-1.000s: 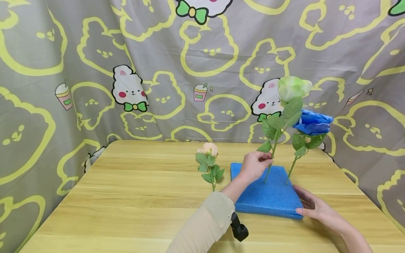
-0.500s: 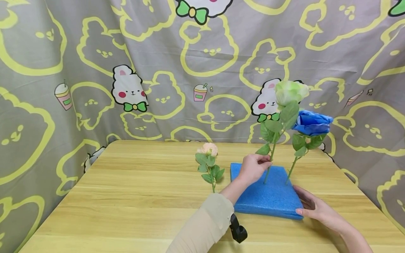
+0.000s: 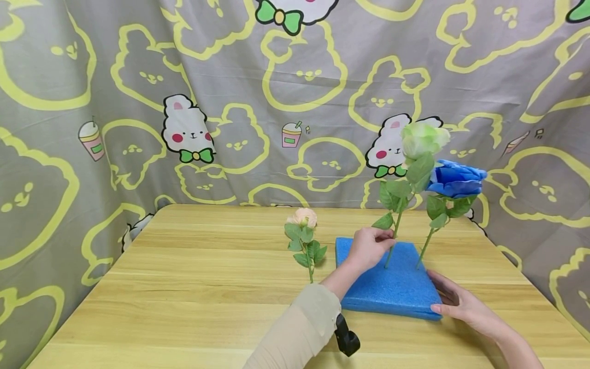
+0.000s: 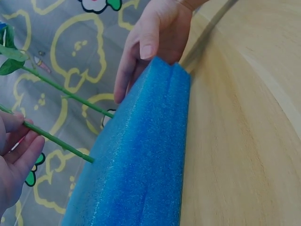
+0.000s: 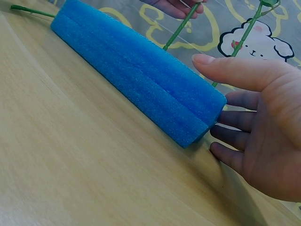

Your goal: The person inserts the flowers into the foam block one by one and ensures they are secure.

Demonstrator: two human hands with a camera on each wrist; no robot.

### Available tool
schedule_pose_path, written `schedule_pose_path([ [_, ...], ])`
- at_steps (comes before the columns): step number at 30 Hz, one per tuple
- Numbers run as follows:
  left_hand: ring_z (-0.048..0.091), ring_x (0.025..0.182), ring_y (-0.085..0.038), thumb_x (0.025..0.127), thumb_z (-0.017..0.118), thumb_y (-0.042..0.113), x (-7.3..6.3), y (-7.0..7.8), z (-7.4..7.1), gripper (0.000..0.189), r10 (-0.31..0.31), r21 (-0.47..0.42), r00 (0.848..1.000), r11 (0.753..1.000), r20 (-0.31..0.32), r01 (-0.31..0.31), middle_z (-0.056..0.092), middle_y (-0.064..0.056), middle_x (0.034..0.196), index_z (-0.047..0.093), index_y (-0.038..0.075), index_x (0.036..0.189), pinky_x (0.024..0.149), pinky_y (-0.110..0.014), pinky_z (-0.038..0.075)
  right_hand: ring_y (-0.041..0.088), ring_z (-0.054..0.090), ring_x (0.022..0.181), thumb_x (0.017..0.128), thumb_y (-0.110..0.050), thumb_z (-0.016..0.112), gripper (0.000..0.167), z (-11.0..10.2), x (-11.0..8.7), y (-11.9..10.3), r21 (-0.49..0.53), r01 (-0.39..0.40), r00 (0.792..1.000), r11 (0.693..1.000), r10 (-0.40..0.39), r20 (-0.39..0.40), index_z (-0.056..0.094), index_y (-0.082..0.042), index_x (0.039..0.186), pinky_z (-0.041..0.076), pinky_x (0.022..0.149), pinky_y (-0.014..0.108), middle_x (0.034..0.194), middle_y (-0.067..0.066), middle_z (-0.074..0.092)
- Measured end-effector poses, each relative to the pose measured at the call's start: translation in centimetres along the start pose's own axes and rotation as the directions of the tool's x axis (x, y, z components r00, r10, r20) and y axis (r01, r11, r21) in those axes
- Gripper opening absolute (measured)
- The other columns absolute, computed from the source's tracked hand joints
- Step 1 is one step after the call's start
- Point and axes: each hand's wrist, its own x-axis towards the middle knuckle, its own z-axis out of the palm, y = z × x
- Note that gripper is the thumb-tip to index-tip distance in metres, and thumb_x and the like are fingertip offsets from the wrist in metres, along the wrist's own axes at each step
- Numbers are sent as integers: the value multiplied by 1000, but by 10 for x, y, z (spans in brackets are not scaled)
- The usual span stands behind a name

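Observation:
My left hand (image 3: 371, 248) pinches the green stem of an upright artificial rose (image 3: 425, 138) with a white-green bloom. That stem's lower end is in the top of a blue foam block (image 3: 387, 289). To its right a blue artificial rose (image 3: 456, 179) stands in the same block, leaning slightly right, with no hand on it. My right hand (image 3: 465, 307) holds the block's near right corner; in the right wrist view the thumb (image 5: 221, 70) is at the top edge and the fingers lie against the side. A pale peach artificial flower (image 3: 305, 218) lies on the table, its stem end hidden by my left sleeve in the head view.
The wooden table (image 3: 184, 287) carries the block right of centre. A patterned grey curtain (image 3: 249, 77) hangs behind the table and along its sides. Under my left forearm a black device part (image 3: 346, 338) sticks out at the wrist.
Over the last second the white-green rose has come down and slightly left, and my left hand has lowered a little with it. The right hand and foam block have stayed put.

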Motion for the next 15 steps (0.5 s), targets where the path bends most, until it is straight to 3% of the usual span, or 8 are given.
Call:
schedule_pose_path([
  [5, 61, 78, -1, 85, 68, 12, -1, -1, 2, 12, -5, 28, 1000, 1000, -6, 5, 69, 4, 90, 73, 8, 95, 64, -13, 47, -16, 34, 114, 90, 2, 53, 65, 0, 0, -2, -8, -11, 1000, 1000, 11, -1, 13, 18, 139, 34, 88, 7, 144, 29, 20],
  [6, 61, 78, -1, 85, 68, 13, -1, -1, 2, 12, -11, 26, 1000, 1000, -6, 11, 69, 5, 90, 73, 8, 95, 64, -13, 47, -16, 34, 114, 91, 2, 53, 65, 0, 0, -2, -7, -22, 1000, 1000, 22, -1, 12, 17, 139, 34, 88, 7, 143, 31, 18],
  [8, 61, 78, -1, 85, 68, 14, -1, -1, 2, 13, -21, 26, 1000, 999, -3, 21, 69, 5, 92, 73, 9, 96, 64, -13, 48, -16, 33, 114, 91, 1, 53, 65, 0, 0, -2, -3, -31, 1000, 1000, 31, 3, 11, 18, 139, 34, 89, 8, 145, 27, 20],
  [10, 61, 79, -2, 85, 68, 14, -2, 0, 3, 13, -29, 20, 1000, 999, -1, 29, 69, 6, 93, 73, 9, 96, 64, -14, 48, -16, 34, 114, 91, -1, 53, 66, 0, 0, -3, 3, -54, 999, 999, 54, -3, 12, 16, 140, 35, 89, 8, 144, 11, 24],
  [14, 61, 77, -1, 85, 68, 14, -2, -1, 3, 13, -34, 8, 999, 999, -2, 34, 69, 5, 91, 73, 9, 96, 64, -15, 48, -16, 33, 114, 91, 1, 52, 65, 0, 0, -2, -3, -23, 1000, 1000, 23, 8, 12, 17, 140, 35, 88, 8, 144, 10, 25],
  [15, 61, 77, -2, 85, 68, 14, -2, -1, 3, 13, -33, 1, 999, 999, -3, 33, 69, 5, 90, 73, 9, 96, 63, -15, 48, -16, 34, 114, 91, 1, 52, 65, 0, 0, -2, -4, -23, 1000, 1000, 23, 4, 12, 16, 140, 35, 88, 8, 141, 4, 25],
])
